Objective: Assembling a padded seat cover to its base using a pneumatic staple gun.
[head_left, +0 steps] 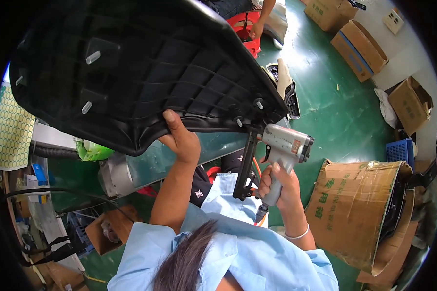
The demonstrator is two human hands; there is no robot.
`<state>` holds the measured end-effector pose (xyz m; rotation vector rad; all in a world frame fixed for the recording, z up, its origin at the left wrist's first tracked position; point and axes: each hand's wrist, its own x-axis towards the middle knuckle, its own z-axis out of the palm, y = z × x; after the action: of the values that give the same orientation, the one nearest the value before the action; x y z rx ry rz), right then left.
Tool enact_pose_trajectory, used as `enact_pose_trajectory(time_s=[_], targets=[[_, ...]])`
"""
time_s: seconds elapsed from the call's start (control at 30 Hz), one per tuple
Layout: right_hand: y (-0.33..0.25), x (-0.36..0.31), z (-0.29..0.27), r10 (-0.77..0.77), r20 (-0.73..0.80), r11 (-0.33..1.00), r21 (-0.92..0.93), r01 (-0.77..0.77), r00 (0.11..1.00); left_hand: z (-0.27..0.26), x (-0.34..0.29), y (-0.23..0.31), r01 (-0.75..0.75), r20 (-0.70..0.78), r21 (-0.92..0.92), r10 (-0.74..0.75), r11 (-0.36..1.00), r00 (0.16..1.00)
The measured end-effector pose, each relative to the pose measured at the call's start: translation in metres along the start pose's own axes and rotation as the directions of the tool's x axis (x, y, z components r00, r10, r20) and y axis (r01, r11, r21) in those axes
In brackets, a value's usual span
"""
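A large black moulded seat base [145,77] with a ribbed underside and several short pegs is tilted up in front of me. My left hand [182,138] grips its near edge, thumb on the ribbed side and the other fingers hidden behind it. In my right hand [281,186] is a grey pneumatic staple gun [280,145], its grip wrapped by my fingers. The gun's nose meets the near right corner of the seat base, and its black magazine [245,167] points back toward me. An orange air hose [263,221] shows below the handle.
A glass-like tabletop [213,145] lies under the seat base. Cardboard boxes [354,208] stand on the green floor at right, near a blue crate [399,151]. At the back, another person's hand [256,30] shows beside a red stool [243,22]. A black cable [63,189] crosses at left.
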<state>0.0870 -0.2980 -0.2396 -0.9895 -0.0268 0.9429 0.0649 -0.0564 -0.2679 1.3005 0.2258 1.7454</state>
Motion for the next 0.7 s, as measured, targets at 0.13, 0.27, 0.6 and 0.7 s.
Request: enact_pose_trajectory(time_s=[0.13,0.27,0.6,0.7], targets=[[-0.005,-0.002,-0.003,-0.028,0.065,1.000,-0.002,0.028,0.997,-0.008,0.002,-0.001,-0.080,0.067,0.009,0.079,0.997,0.995],[-0.010,-0.007,0.016,0.000,0.113,0.999,0.044,-0.005,0.994,-0.002,-0.010,0.001,0.024,0.008,0.031,-0.024,0.999,1.000],[-0.008,0.003,0.005,-0.048,0.114,0.982,-0.177,0.068,0.992,-0.024,0.065,0.070,0.193,-0.171,-0.354,-0.266,0.915,0.949],[-0.006,0.001,0.008,-0.048,0.085,0.971,-0.228,0.066,0.995,-0.049,0.120,0.114,-0.133,-0.027,0.371,0.153,0.919,0.988]])
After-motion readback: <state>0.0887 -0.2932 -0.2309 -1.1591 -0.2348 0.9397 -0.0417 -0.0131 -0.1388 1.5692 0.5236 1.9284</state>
